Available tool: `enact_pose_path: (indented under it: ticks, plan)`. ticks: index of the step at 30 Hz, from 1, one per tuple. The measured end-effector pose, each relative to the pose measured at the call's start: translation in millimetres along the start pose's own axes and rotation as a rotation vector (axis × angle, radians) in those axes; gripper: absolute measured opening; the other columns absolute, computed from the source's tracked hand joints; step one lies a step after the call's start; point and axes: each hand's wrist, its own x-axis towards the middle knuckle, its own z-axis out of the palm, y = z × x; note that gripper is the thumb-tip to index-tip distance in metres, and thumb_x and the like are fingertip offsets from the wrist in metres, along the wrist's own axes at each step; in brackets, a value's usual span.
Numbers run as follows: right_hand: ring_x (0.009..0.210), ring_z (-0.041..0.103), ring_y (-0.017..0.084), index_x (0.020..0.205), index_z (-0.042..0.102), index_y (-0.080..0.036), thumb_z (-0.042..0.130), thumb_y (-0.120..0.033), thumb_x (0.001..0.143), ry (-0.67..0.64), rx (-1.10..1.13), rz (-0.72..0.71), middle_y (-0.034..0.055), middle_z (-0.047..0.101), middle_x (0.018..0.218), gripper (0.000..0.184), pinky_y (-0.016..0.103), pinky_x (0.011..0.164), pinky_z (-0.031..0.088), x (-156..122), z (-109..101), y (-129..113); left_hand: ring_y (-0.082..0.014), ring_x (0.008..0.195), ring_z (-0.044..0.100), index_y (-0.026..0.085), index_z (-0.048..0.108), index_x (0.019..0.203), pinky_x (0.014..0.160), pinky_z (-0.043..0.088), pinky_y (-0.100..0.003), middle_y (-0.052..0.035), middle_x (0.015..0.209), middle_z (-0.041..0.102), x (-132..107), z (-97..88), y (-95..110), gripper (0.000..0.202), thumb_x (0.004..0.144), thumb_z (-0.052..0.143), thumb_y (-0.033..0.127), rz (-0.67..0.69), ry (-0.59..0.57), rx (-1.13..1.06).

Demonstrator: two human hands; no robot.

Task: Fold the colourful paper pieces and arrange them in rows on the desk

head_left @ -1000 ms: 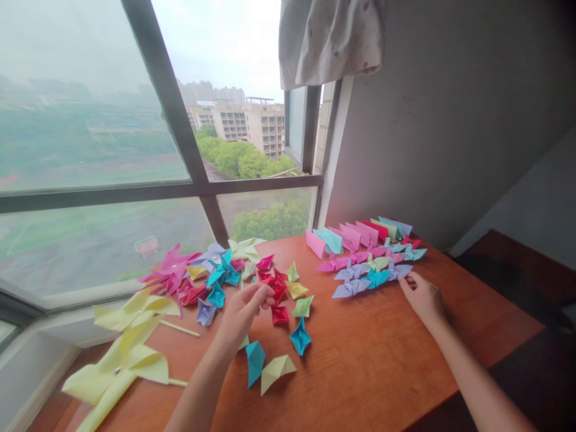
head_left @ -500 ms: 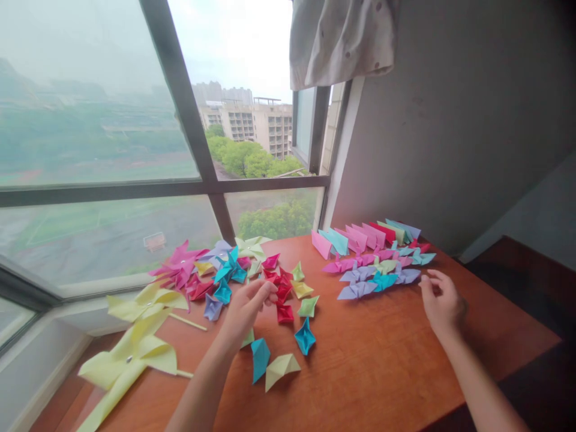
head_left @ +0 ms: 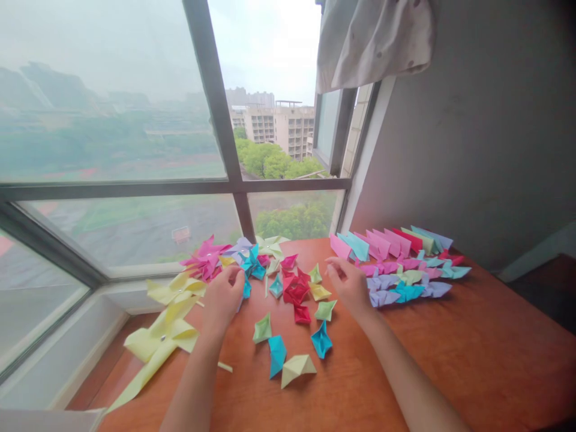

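Observation:
My left hand is above the left side of the table. Its fingers are curled together beside a blue paper boat; anything pinched in them is hidden. My right hand hovers right of the small boats, thumb and fingers loosely bent and apart, with nothing visible between them. Red boats cluster between the hands. Nearer to me lie a green boat, a blue boat, a blue folded piece and a pale yellow one.
Yellow paper pinwheels lie at the left, and a magenta pinwheel by the window. Rows of paper cranes and folded paper planes stand on the wooden table at the right. A curtain hangs above.
My right hand has moved left, from beside the cranes to near the boats. My left hand has moved left from the red boats towards the blue ones. The view has turned left.

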Motion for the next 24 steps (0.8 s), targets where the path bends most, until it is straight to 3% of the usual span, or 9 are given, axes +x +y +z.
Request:
enact_pose_path:
  ticks: [5,11,24]
  plan:
    - [0.066,0.065,0.016,0.096,0.069,-0.018,0.049,-0.029,0.089,-0.034,0.005,0.024,0.0035,0.072,0.078,0.024,0.025,0.063,0.051,-4.7,27.7,10.9,-0.0252,0.089,0.067,0.020,0.065,0.105,0.074,0.047,-0.032,-0.0090,0.107,0.072,5.3,3.6,-15.9,0.028,0.087,0.048,0.032,-0.027,0.038,0.154]
    - [0.069,0.067,0.017,0.096,0.070,-0.020,0.048,-0.027,0.090,-0.084,-0.027,-0.011,0.0048,0.074,0.084,0.024,0.026,0.066,0.052,-23.7,25.7,16.6,-0.0288,0.093,0.069,0.022,0.063,0.115,0.072,0.047,-0.033,-0.0088,0.103,0.075,3.1,8.7,-17.6,0.033,0.088,0.050,0.035,-0.055,-0.047,0.190]
    - [0.069,0.067,0.017,0.095,0.070,-0.019,0.048,-0.025,0.090,-0.090,-0.016,-0.019,0.0049,0.073,0.084,0.024,0.027,0.067,0.053,-25.2,25.1,13.1,-0.0275,0.091,0.070,0.025,0.068,0.109,0.072,0.046,-0.031,-0.0042,0.100,0.077,2.6,2.7,-13.6,0.030,0.088,0.050,0.036,-0.074,-0.104,0.155]
